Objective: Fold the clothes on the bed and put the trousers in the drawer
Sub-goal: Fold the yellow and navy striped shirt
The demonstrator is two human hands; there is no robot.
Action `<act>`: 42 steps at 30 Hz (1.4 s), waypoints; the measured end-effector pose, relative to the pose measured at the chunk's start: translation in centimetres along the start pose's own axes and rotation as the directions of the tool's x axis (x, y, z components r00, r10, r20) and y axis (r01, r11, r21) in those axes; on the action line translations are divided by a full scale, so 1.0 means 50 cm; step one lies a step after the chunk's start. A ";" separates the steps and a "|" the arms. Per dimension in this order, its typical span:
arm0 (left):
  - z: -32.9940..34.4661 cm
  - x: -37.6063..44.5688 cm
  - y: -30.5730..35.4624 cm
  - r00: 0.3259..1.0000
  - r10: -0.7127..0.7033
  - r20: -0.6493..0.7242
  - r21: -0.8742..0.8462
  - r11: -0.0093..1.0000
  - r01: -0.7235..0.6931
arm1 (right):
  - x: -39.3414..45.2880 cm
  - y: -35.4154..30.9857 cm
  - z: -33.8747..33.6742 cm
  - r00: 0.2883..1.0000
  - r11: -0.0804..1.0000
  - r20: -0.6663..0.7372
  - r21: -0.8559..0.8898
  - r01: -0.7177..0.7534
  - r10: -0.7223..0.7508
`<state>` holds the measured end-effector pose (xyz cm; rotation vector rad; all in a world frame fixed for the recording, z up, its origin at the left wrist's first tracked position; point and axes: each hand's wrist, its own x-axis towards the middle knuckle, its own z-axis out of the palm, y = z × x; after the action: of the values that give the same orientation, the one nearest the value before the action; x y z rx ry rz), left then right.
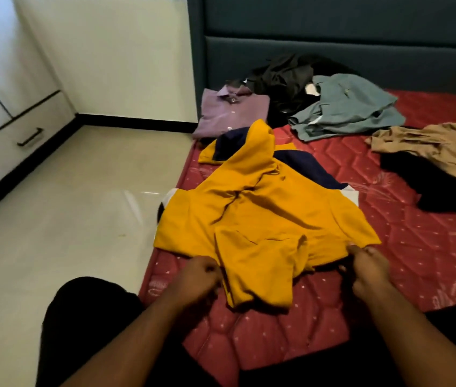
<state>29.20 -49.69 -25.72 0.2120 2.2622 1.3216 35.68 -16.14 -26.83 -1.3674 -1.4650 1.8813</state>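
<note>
Two hands are engaged on one garment. Working left to right: the cabinet drawer point(22, 135) stands shut against the wall, well apart from the bed, and no trousers are in it as far as I can see. My left hand point(197, 277) has its fingers curled onto the near left edge of the yellow hooded sweatshirt point(260, 219), which lies spread on the red mattress point(416, 261) with its hood away from me. My right hand point(366, 265) pinches the near right hem in like manner.

Judgement: I should keep both grips level, tension the hem so the creased near flap flattens, then carry the fold evenly toward the hood, avoiding the bunched sleeve.

Beyond it, a folded purple shirt point(231, 113) sits by the headboard, then a dark heap point(282, 76), a grey-green shirt point(347, 107) and a tan garment point(439, 146) over black cloth point(439, 188), all unfolded. Which are trousers I cannot tell.
</note>
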 end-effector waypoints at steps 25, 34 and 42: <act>-0.028 -0.006 0.001 0.817 -0.573 -0.067 -0.703 0.608 0.369 | -0.050 -0.018 0.020 0.989 0.982 -0.028 0.118 0.145 -0.142; -0.058 0.052 0.003 0.862 -0.505 -0.043 -0.944 0.302 0.130 | -0.044 -0.039 0.002 0.991 0.963 -0.091 0.245 0.115 -0.095; -0.082 0.065 0.005 0.829 -0.522 -0.200 -0.950 0.310 -0.034 | -0.022 -0.068 -0.025 0.994 0.927 -0.041 0.368 -0.078 0.100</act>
<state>24.34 -51.50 -24.98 -0.9824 1.2962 2.4210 36.39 -15.09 -23.28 -1.3117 -0.9711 2.0247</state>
